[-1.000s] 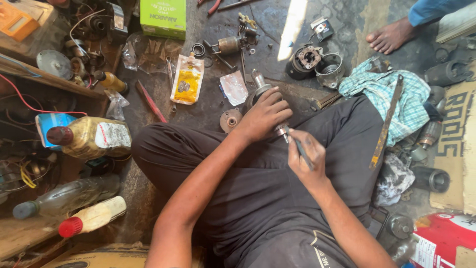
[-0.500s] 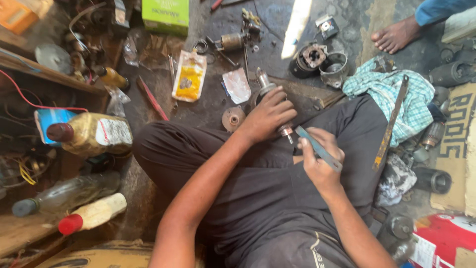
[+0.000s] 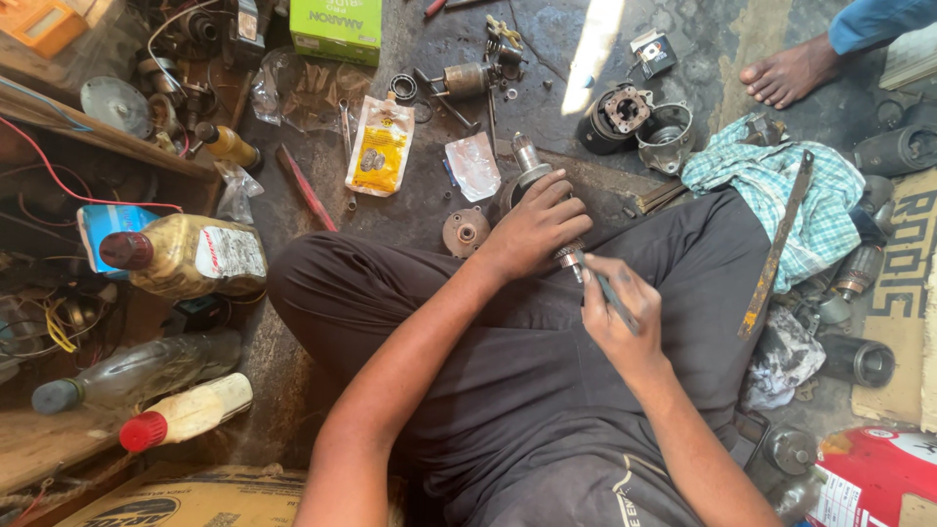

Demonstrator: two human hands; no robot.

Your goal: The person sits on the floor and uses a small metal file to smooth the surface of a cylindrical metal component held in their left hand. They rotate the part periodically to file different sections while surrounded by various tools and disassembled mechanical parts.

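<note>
A small repair workshop, worked at floor level — the person sits cross-legged on a grimy, oil-stained concrete floor with motor parts all around; a dismantled round motor housing lies near a small geared shaft, and a loose metal disc sits by the knee. A rusty flat file rests across a checked rag; bottles of yellowish oil stand by a cluttered wooden shelf with tangled wires — nothing domestic about it.
</note>
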